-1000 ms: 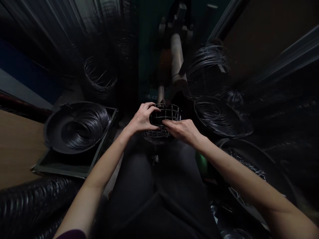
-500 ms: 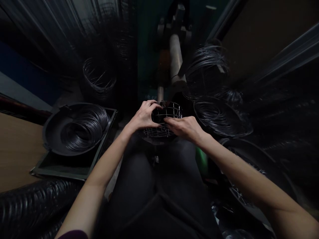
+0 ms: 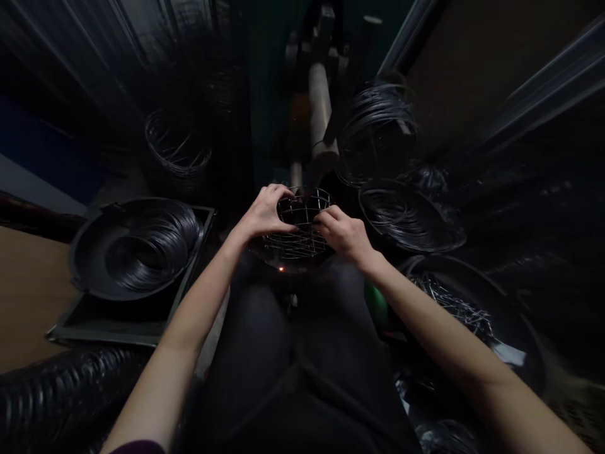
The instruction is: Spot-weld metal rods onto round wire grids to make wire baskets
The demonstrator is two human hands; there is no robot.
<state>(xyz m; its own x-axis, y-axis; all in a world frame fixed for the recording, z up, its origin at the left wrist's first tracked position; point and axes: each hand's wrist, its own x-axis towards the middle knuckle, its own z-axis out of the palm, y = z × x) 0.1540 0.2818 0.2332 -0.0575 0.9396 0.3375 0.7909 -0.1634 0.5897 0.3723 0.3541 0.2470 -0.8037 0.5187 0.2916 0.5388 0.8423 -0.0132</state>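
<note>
Just one wire basket (image 3: 306, 210), one left hand (image 3: 261, 214) clamped on its side, one right hand (image 3: 346, 234) pinched on it.

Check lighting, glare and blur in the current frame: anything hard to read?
Head view: dim overall, the left hand and right hand standing out brightest; head view: thin highlights on the coiled wire, plus a small orange bright spot below the wire basket; head view: outer edges look stretched and smeared, fine contact at the basket hard to read.
</note>
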